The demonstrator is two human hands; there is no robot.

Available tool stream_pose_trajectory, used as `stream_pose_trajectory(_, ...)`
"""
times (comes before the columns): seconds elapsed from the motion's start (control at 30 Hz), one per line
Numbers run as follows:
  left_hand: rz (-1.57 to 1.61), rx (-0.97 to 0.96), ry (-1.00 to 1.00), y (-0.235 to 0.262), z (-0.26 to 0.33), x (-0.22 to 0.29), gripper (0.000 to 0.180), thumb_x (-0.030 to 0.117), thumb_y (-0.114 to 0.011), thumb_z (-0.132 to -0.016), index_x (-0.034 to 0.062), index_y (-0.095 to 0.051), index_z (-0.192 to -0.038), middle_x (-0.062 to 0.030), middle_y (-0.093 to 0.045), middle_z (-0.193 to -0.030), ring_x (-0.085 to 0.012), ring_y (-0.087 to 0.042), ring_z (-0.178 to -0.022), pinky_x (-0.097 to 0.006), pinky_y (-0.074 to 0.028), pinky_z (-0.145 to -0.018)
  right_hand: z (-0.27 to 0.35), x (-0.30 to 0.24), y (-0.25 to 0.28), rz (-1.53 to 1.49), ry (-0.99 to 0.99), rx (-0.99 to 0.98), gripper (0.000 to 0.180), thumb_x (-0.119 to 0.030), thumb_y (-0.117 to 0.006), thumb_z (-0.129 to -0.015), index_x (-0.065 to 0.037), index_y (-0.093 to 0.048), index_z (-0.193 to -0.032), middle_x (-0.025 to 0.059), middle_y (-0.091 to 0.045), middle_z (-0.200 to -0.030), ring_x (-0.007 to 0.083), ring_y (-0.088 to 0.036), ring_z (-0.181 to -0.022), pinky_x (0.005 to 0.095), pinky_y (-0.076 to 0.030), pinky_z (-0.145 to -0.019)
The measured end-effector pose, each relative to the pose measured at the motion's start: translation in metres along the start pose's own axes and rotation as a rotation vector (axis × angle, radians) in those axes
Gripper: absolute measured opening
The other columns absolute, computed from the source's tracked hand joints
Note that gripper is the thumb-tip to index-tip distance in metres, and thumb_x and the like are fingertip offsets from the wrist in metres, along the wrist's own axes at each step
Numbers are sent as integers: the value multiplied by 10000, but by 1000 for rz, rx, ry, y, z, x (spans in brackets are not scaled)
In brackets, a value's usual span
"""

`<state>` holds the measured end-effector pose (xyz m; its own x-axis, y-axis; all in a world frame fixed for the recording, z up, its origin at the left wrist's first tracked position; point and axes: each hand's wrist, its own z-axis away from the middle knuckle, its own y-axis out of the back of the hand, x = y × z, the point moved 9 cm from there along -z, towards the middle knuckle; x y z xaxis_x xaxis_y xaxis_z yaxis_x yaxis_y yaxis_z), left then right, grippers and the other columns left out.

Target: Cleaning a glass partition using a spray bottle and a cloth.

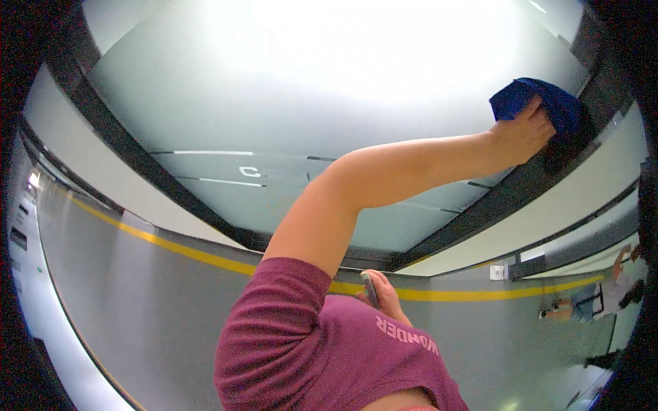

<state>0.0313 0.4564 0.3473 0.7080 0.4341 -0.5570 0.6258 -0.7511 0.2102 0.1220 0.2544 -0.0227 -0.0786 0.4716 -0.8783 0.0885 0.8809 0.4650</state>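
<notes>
My left hand (524, 130) is raised far up and to the right, its fingers shut on a blue cloth (541, 99) pressed against a frosted glass panel (308, 89) near the panel's dark frame (528, 178). The bare forearm crosses the middle of the view from my maroon sleeve (274, 322). My right hand (384, 298) stays low, close to my chest, holding a slim grey object (370, 288), apparently a phone; its fingers are partly hidden by my shirt.
The glass panel has thick dark frames on both sides (137, 157). A grey floor (137, 294) with a yellow line (480, 294) runs below it. Another person (596, 301) stands at the far right. A small white wall box (497, 272) sits beside the frame.
</notes>
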Motion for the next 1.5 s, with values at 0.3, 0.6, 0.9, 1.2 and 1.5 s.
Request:
stream_pose_trajectory(0.3,-142,-23,-80,61,87,-78,433,488,-465,-905,339,-539,-1305,45,-639,-1099,-200,-561,-1027,-542,-278,-1064,-32,-22,-31,69,162,-137,486,-241,-712,-802,-62,-536,-1219,169,-561,-1245,388,-564,-1127,418,-483,-912)
stream_pose_trajectory(0.6,-312,-96,129,169,188,-232,467,544,-546,-850,465,-515,-1310,108,-652,-1091,-143,-580,-827,-493,-367,-910,-63,-24,-89,82,187,-368,519,-267,-753,-784,-81,-545,-1222,159,-567,-1255,387,-584,-1098,413,-497,-879)
stream_pose_trajectory(0.9,-350,-350,747,259,336,-407,663,367,-456,-928,11,-307,-1467,-196,-234,-1554,-414,-344,-1355,-654,-217,-1063,-92,-56,-116,102,225,-496,489,-238,-733,-795,-60,-552,-1212,171,-569,-1238,378,-575,-1105,398,-479,-904)
stream_pose_trajectory(1.2,-601,204,803,339,501,-495,644,447,-358,-973,0,-359,-1436,-220,-348,-1490,-397,-402,-1310,-519,-267,-1095,-105,-59,-122,134,235,-512,546,-213,-767,-752,-73,-541,-1229,158,-565,-1258,385,-571,-1119,406,-485,-905)
stream_pose_trajectory(1.5,-337,317,1322,303,508,-458,698,439,-213,-1015,-105,-212,-1452,-292,-183,-1530,-429,-163,-1428,-519,-143,-1156,-106,-58,-116,114,285,-477,483,-220,-725,-786,-57,-550,-1206,173,-565,-1250,398,-575,-1101,422,-486,-895)
